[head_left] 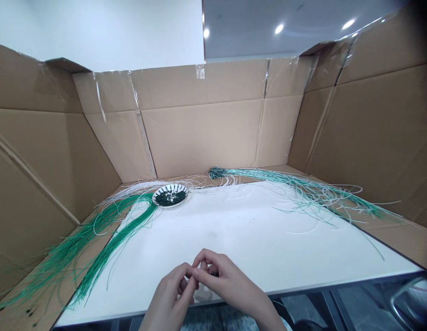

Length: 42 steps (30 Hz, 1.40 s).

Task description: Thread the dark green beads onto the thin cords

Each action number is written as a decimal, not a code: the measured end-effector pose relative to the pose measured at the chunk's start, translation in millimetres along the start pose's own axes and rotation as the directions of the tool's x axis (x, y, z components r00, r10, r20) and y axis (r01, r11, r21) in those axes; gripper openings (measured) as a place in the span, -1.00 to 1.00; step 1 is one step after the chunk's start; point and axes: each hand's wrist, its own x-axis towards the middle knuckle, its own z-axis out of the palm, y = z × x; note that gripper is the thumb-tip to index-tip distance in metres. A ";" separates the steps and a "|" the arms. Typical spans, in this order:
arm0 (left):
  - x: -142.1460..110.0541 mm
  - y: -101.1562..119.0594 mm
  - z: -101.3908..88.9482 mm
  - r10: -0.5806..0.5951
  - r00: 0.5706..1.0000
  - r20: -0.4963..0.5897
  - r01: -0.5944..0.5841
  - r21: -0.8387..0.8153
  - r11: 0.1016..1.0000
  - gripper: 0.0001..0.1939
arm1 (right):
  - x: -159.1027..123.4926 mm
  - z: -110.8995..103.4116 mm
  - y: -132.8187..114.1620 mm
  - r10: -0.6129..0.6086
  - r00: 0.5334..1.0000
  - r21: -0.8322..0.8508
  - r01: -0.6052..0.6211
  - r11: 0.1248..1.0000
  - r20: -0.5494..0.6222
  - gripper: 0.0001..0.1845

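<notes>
Above the front edge of the white tabletop (pixel 227 230), my left hand (pixel 175 292) and my right hand (pixel 222 278) meet at the fingertips. Both are closed in a pinch, thumbs against index fingers. Small dark pieces (pixel 214 274) show in the curled fingers of my right hand. Whatever lies between the pinched fingertips is too small to make out. Farther off, at the back left, stands a striped plate (pixel 183 189) holding many tiny dark green pieces with some white ones among them.
Long green strands (pixel 120 239) spread over the left edge, with white strands (pixel 141 186) behind them. A bundle of green and white strands (pixel 285 177), dark at one end, lies along the back right. Cardboard walls (pixel 206 128) enclose the left, back and right sides.
</notes>
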 end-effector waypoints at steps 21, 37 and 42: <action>35.2 -14.4 -34.3 0.016 0.971 -0.240 0.019 0.143 0.990 -0.59 | 17.5 -7.8 10.6 -0.044 0.977 0.037 0.053 0.998 -0.210 -0.83; 249.5 -5.1 -88.7 -0.217 0.893 -0.394 0.446 0.708 0.548 -0.67 | 22.5 -0.4 53.0 -0.131 0.911 -0.248 0.033 0.968 -0.392 -0.90; 256.7 0.9 -93.4 -0.241 0.917 -0.318 0.399 0.756 0.519 -0.71 | 20.4 1.6 50.2 -0.130 0.912 -0.254 0.030 0.967 -0.389 -0.86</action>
